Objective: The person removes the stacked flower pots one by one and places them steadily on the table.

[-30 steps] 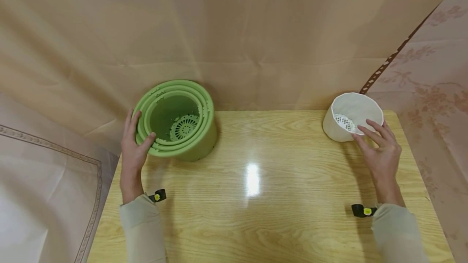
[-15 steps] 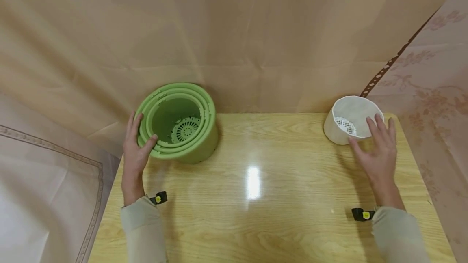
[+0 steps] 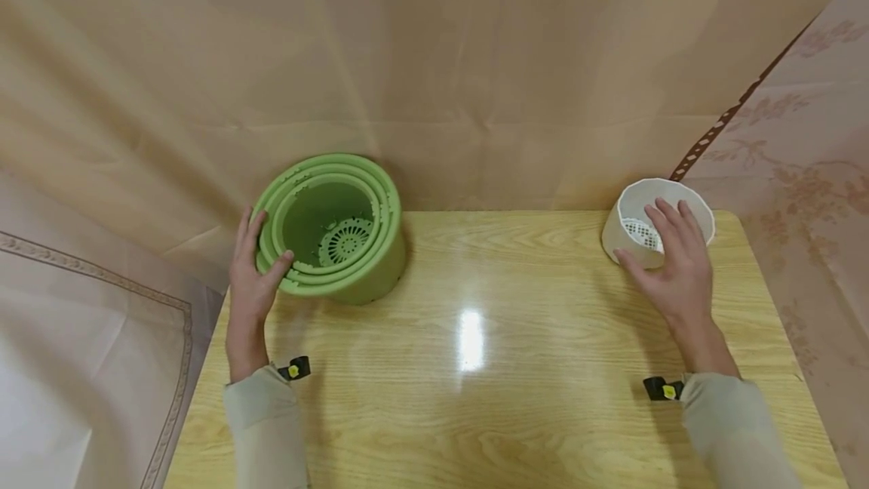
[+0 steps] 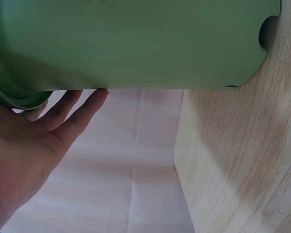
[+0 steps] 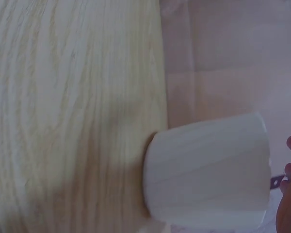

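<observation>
1. While the left hand (image 3: 250,287) lies at the rim of the green pot (image 3: 353,278), its thumb is hooked over the near edge of the rim and the other fingers (image 4: 75,114) lie straight along the outer side, so the rim is held between thumb and fingers.
2. Inside the green pot, just beyond the thumb, there are more green pots nested one in another, and a round grid bottom (image 3: 344,240) shows in the innermost one.
3. The green pot stands on the far left corner of the wooden table (image 3: 475,368), tilted with its mouth toward the person; in the left wrist view its wall passes directly above the fingertips.
4. The right hand (image 3: 672,278) is spread over the mouth of the white pot (image 3: 619,235), with the fingers straight and a little apart; the thumb lies against the near wall of the pot.
5. Whether the fingertips touch the rim, I cannot tell.
6. The white pot stands at the far right corner of the table, under and beyond the fingers, and a white grid (image 3: 637,232) shows inside it, left of the fingers.
7. Both sleeves are pale, and a small black clip with a yellow spot (image 3: 661,389) sits at the right wrist.
8. Behind both pots hangs a beige cloth (image 3: 475,74).
</observation>
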`<state>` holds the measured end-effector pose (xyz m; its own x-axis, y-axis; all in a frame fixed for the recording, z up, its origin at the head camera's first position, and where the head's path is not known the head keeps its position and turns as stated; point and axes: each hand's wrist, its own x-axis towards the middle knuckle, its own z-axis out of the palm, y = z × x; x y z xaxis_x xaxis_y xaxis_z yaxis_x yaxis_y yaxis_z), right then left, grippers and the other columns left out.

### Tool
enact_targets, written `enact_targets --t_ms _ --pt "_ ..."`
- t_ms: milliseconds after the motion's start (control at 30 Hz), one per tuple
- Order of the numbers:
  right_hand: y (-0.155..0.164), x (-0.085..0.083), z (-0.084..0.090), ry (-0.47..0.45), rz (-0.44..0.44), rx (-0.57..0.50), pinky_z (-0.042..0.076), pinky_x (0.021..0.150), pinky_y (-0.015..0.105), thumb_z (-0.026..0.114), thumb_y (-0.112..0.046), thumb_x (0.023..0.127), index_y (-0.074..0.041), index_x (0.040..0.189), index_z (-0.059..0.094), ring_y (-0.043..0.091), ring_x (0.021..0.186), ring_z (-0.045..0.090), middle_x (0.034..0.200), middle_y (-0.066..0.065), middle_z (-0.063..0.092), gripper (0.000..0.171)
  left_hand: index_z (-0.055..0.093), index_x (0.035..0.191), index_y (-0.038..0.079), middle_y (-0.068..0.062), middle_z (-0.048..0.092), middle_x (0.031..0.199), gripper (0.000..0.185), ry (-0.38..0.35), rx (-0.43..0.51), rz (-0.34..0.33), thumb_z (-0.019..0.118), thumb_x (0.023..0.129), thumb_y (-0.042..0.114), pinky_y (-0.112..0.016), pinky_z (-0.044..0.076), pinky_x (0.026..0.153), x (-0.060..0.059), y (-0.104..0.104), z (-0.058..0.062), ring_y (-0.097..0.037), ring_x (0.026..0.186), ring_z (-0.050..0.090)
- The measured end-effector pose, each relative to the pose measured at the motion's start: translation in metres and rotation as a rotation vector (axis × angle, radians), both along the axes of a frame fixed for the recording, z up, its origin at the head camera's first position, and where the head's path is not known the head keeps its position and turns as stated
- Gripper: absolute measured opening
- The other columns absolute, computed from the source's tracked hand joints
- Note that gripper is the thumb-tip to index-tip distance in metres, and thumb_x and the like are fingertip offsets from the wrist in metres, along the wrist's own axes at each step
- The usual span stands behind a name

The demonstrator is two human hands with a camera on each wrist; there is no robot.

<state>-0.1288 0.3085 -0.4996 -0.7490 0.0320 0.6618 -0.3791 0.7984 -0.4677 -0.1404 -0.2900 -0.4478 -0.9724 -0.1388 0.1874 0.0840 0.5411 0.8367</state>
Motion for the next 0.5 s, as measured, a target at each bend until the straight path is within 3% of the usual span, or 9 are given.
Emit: enact_targets --t_ms 333,500 --pt "-0.020 -0.009 0.010 0.014 0.093 0.049 0.027 0.116 0.048 0.059 -0.065 0.086 -0.001 0.133 0.060 0.045 0.135 0.042 0.138 0.020 0.057 0.079 0.037 0.155 0.027 0.016 0.016 0.163 0.077 0.006 0.018 0.011 0.067 0.085 0.013 -0.051 0.016 0.118 -0.001 -0.001 -0.003 -0.018 0.149 0.016" --pt "-0.033 -0.013 0.010 0.036 0.134 0.053 0.027 0.116 0.050 0.061 -0.062 0.087 -0.001 0.134 0.059 0.046 0.135 0.042 0.140 0.021 0.055 0.078 0.037 0.155 0.017 0.009 0.016 0.164 0.075 0.004 0.027 0.013 0.063 0.085 0.008 -0.051 0.018 0.117 0.002 0.007 0.007 -0.022 0.149 0.017"
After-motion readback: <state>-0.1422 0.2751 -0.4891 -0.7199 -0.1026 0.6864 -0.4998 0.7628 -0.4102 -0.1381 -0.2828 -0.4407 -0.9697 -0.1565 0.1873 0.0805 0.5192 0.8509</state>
